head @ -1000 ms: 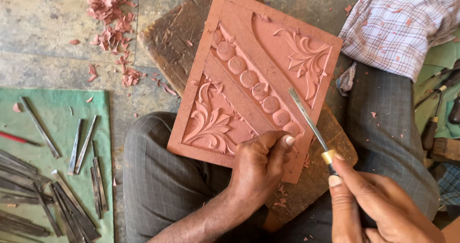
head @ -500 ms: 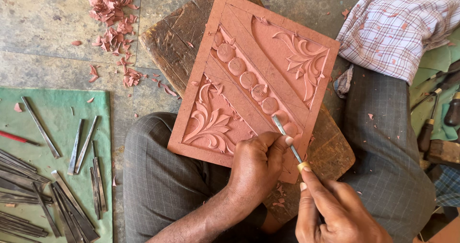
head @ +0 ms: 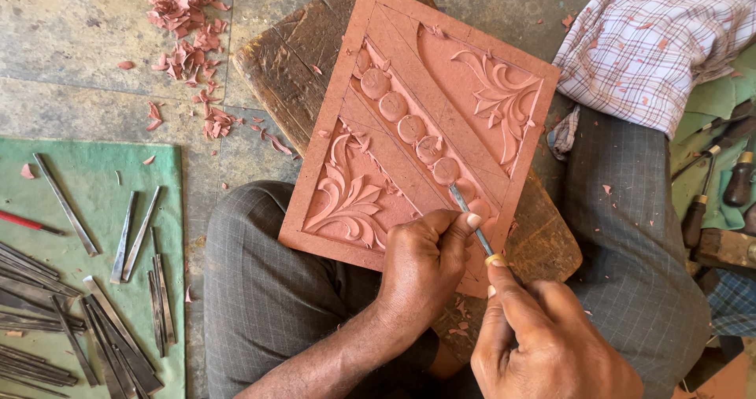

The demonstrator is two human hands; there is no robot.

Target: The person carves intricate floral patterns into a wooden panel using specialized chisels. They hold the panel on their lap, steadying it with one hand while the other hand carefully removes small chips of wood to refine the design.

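Note:
A reddish carved panel [head: 409, 123] with leaf scrolls and a row of round beads lies tilted on a dark wooden board [head: 291, 60] across my lap. My left hand [head: 421, 265] rests on the panel's lower edge, its thumb pressed against the metal shaft of a thin chisel [head: 468, 218]. My right hand [head: 543, 340] grips the chisel's handle end from below. The chisel tip touches the panel just under the lowest bead.
Several metal chisels [head: 126, 241] lie on a green mat [head: 94, 171] at the left. Reddish shavings [head: 185, 45] are scattered on the stone floor. A checked cloth [head: 654, 37] lies at top right, and more wooden-handled tools [head: 736, 182] lie at the right edge.
The chisel swung from hovering over the panel's right side down to the bead row. My right hand moved left and up, closing in beside my left hand, whose thumb now braces the shaft.

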